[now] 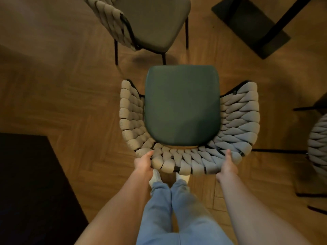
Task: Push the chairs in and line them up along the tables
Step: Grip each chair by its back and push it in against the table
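A chair with a green seat (181, 105) and a curved backrest of woven beige rope stands right in front of me, seen from above. My left hand (143, 162) grips the backrest's top rim at its left rear, thumb over the weave. My right hand (228, 165) grips the same rim at the right rear. A second chair (150, 23) of the same kind stands farther ahead, turned at an angle. The dark base and post of a table (251, 27) are at the upper right.
A dark table corner (26, 183) fills the lower left. Part of a third woven chair (317, 144) with black legs shows at the right edge. The floor is wooden herringbone parquet. My legs in blue trousers stand just behind the chair.
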